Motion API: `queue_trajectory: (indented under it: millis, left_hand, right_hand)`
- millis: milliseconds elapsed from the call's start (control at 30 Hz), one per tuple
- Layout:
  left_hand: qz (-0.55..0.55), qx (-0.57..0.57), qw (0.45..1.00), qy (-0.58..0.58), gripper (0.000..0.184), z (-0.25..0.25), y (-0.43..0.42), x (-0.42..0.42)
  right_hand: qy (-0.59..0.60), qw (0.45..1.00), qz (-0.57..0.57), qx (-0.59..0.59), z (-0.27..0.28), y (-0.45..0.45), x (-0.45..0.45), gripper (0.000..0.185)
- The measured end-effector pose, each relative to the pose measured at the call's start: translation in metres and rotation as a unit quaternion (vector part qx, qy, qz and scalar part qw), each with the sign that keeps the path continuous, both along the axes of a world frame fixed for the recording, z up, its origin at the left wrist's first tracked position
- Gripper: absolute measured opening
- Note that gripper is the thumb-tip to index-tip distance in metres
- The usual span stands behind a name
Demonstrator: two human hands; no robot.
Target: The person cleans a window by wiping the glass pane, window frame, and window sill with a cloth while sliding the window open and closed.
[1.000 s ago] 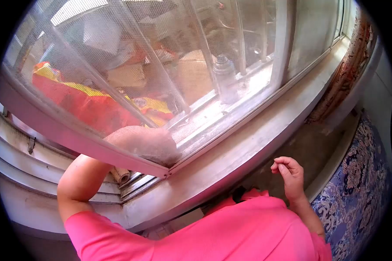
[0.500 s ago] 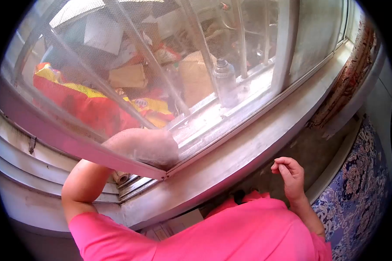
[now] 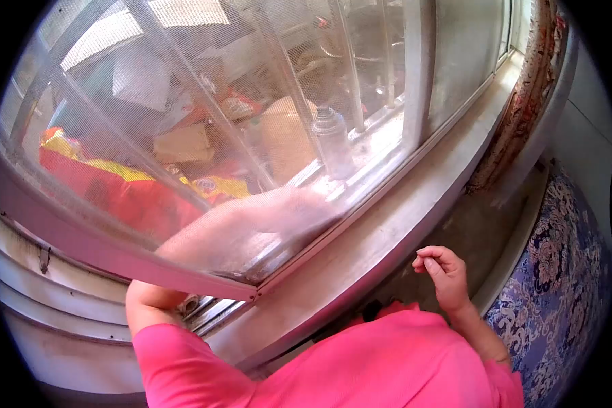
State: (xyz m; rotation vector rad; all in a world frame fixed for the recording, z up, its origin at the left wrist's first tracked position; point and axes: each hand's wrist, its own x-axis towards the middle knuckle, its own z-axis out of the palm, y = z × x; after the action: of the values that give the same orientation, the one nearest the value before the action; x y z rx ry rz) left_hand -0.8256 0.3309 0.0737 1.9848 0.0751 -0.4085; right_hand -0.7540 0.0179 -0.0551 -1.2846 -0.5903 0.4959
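My left arm passes behind the mesh screen window [image 3: 211,156]. My left hand [image 3: 306,207] is beyond the mesh, low over the outer sill [image 3: 377,143], and its fingers are too blurred to read. Just past it a clear plastic bottle [image 3: 334,146] stands upright on that sill, near the fingers; I cannot tell if they touch it. On this side of the window, my right hand [image 3: 445,275] hangs in the air near the inner ledge [image 3: 387,224], its fingers curled toward the thumb with nothing visible in them.
Metal bars [image 3: 289,75] stand outside the mesh. Behind them lie a red and yellow bag [image 3: 109,194], cardboard pieces [image 3: 182,144] and other clutter. A reddish patterned curtain [image 3: 516,102] hangs at the right, above blue patterned fabric [image 3: 557,272]. Sliding tracks [image 3: 214,309] run beside the frame corner.
My left hand has moved right along the outer sill, closer to the bottle, the arm reaching farther behind the mesh. The view has shifted slightly. My right hand keeps its curled pose.
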Motion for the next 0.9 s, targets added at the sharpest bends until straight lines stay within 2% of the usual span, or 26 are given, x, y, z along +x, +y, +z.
queue_trajectory:
  millis: [33,133,200,300,400,500,533,633,733,767,833,867,900]
  left_hand:
    - [0.037,0.032,0.991,0.123,0.028,0.023,-0.009,0.002]
    - [-0.121,0.085,0.989,-0.003,0.028,0.011,0.026,-0.005]
    - [-0.227,0.118,0.963,-0.084,0.028,0.007,0.042,-0.003]
    - [0.024,0.066,0.994,-0.078,0.025,0.004,0.004,0.026]
    - [0.199,-0.011,0.970,-0.140,0.025,-0.001,-0.021,0.060]
    - [0.248,-0.161,0.941,-0.164,0.027,0.003,-0.046,0.079]
    - [0.184,-0.213,0.945,-0.170,0.031,-0.015,-0.036,0.092]
    - [0.064,-0.203,0.955,-0.207,0.034,-0.022,-0.025,0.102]
    - [-0.156,-0.087,0.957,-0.230,0.042,-0.052,0.003,0.115]
    - [-0.202,0.044,0.938,-0.279,0.043,-0.052,0.012,0.117]
    - [-0.276,0.300,0.839,-0.362,0.043,-0.015,0.009,0.105]
    - [-0.295,0.487,0.767,-0.296,0.038,0.009,-0.011,0.101]
    - [-0.214,0.381,0.823,-0.362,0.035,0.009,-0.006,0.107]
  right_hand:
    - [0.003,1.000,-0.004,0.001,-0.002,-0.001,-0.002,0.016]
    - [0.003,0.999,-0.034,-0.002,-0.004,-0.003,-0.004,0.016]
    - [0.014,0.999,-0.051,0.005,-0.006,-0.002,-0.004,0.016]
    - [0.027,0.998,-0.057,0.012,-0.007,0.003,-0.006,0.017]
    - [0.013,0.999,-0.051,0.002,-0.005,0.012,-0.015,0.017]
    - [0.009,0.999,-0.045,-0.003,-0.004,0.020,-0.024,0.017]
    - [0.007,0.999,-0.049,-0.019,-0.004,0.022,-0.026,0.018]
    - [-0.004,0.998,-0.065,-0.014,-0.006,0.027,-0.032,0.018]
    - [0.006,0.997,-0.067,-0.029,-0.003,0.032,-0.038,0.018]
    - [0.003,0.997,-0.068,-0.029,-0.002,0.034,-0.038,0.018]
    - [-0.002,0.997,-0.069,-0.026,-0.001,0.040,-0.041,0.018]
    - [-0.007,0.997,-0.072,-0.022,0.004,0.045,-0.042,0.018]
    - [-0.006,0.997,-0.072,-0.016,0.006,0.048,-0.042,0.018]
